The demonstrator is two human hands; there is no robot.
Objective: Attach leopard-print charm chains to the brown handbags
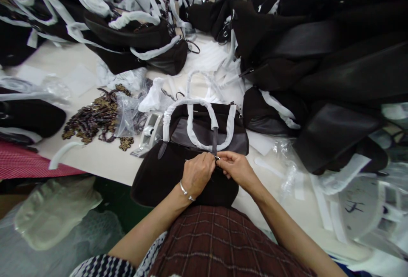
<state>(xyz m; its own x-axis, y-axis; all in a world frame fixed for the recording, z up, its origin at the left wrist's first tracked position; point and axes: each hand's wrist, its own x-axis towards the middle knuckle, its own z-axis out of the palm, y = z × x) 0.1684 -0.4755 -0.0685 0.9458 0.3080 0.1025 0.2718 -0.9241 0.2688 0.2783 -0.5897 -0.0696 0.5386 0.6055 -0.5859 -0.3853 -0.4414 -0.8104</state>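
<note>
A dark brown handbag (153,179) lies in front of me, its near part hanging over the table edge against my apron. White wrapping covers its handles (191,128). My left hand (199,172), with a bracelet at the wrist, is closed at the base of a handle strap (214,141). My right hand (234,168) pinches at the same spot from the right, beside a small metal ring (217,158). Both hands meet there; the fingertips partly hide what they grip.
Left of the bag lies a pile of beaded chains (95,117) with clear plastic. A tape dispenser (149,134) stands close to the bag. More dark bags (137,41) crowd the back and right. Paper strips and plastic wrap (288,162) lie at the right.
</note>
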